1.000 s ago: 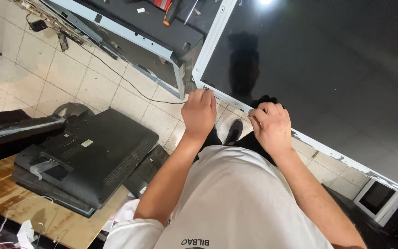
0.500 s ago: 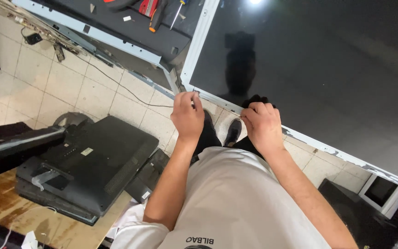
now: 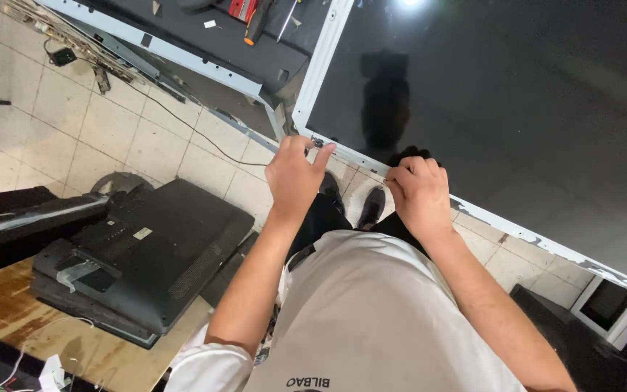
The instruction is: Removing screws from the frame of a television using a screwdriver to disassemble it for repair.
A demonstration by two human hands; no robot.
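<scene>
A glossy black glass panel (image 3: 502,94) mirrors a ceiling light, edged by a pale metal frame (image 3: 546,243) whose paint looks chipped and rough. The left hand (image 3: 295,178) and right hand (image 3: 416,196) pinch that edge. Nearby, a matt black plastic back cover (image 3: 150,258) lies on a worn, stained wooden bench (image 3: 9,312). The floor tiles (image 3: 52,123) look smooth and dull cream. The shirt (image 3: 371,319) is soft grey cloth.

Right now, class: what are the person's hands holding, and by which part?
Both the left hand and the right hand pinch the near white edge of the big black display panel, close to its corner.
</scene>
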